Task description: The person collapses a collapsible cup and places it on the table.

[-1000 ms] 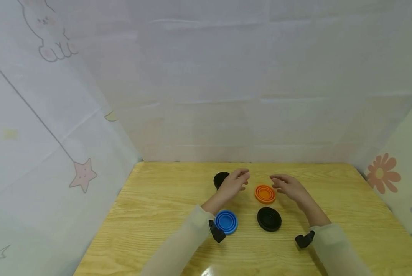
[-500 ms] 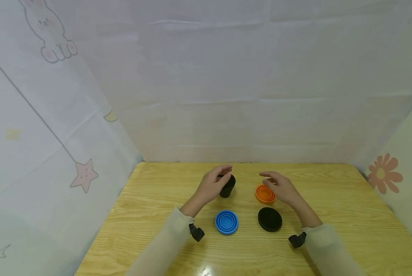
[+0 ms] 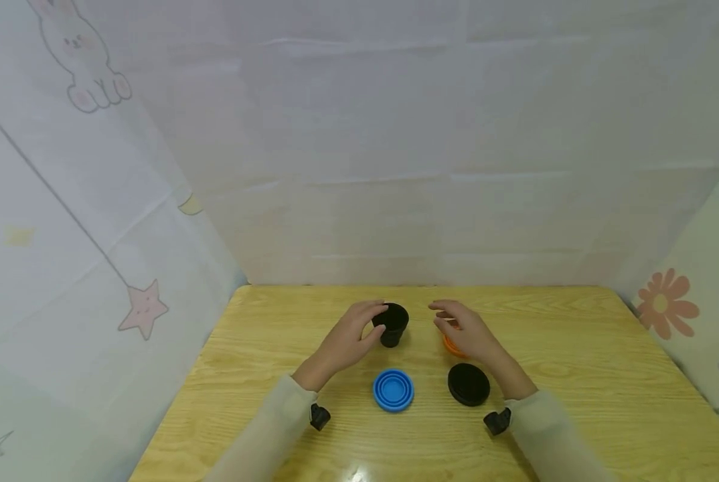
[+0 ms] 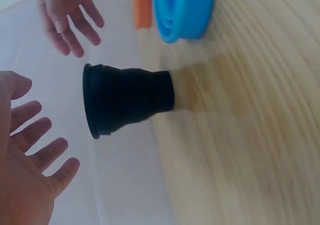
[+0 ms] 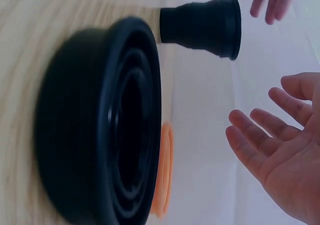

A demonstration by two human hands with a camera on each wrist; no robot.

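Observation:
A black collapsible cup [image 3: 392, 321], pulled out to a tapering shape, stands upright on the table with its wide rim up. My left hand [image 3: 349, 337] hovers at its left with fingers spread; the left wrist view shows a gap between them and the cup [image 4: 129, 97]. To the cup's right my right hand [image 3: 464, 333] hangs in the air with loose fingers, holding nothing. Beneath it an orange collapsed cup [image 3: 452, 347] is partly hidden. Closer to me lie a blue collapsed cup [image 3: 393, 390] and a black collapsed cup [image 3: 468, 384], both flat.
The wooden table [image 3: 245, 375] reaches back to a pale cloth wall [image 3: 359, 147]. Printed cloth also hangs at the left and right. Each wrist wears a small black camera, such as the left camera [image 3: 320, 416].
Both hands have moved left. The left hand has passed from the right of the black standing cup to its left, uncovering it. The right hand now covers part of the orange cup.

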